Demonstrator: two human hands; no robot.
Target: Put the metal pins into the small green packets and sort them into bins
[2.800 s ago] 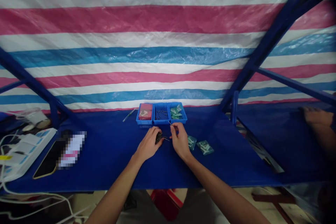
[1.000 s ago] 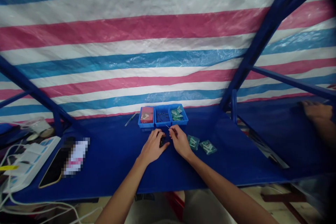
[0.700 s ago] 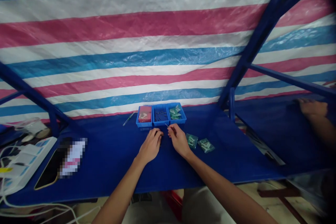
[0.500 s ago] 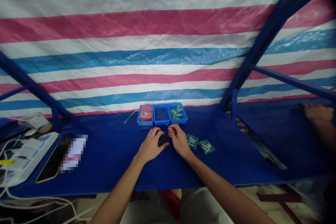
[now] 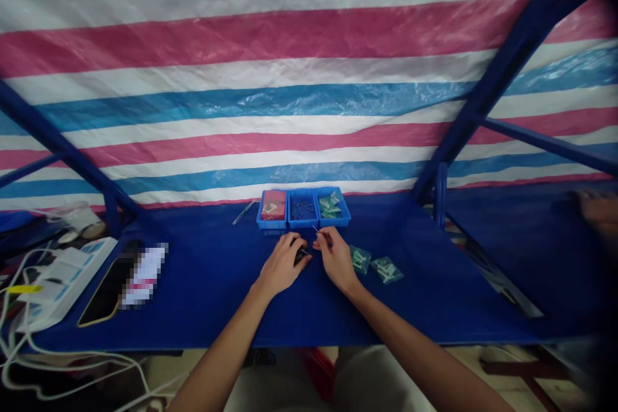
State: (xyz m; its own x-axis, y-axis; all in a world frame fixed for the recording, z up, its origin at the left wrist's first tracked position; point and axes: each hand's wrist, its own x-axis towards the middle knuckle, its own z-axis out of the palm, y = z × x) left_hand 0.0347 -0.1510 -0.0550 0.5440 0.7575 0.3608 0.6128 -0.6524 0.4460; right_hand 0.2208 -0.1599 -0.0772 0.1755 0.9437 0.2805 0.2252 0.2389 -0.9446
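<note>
My left hand rests on the blue table with its fingers curled round a small black part. My right hand pinches a thin metal tool whose tip points up and back toward the bins. The two hands nearly touch at the black part. Just behind them stand three small blue bins: the left one holds something red, the middle one small dark pieces, the right one green packets.
Two green packets lie right of my right hand. A thin tool lies left of the bins. A phone, a white power strip and cables sit at left. Another person's hand shows at the far right. Blue frame bars cross the striped tarp.
My hands stay together over the black part with only slight finger shifts; the left fingers covered it briefly, then bared it. The other person's hand has drifted toward the right edge.
</note>
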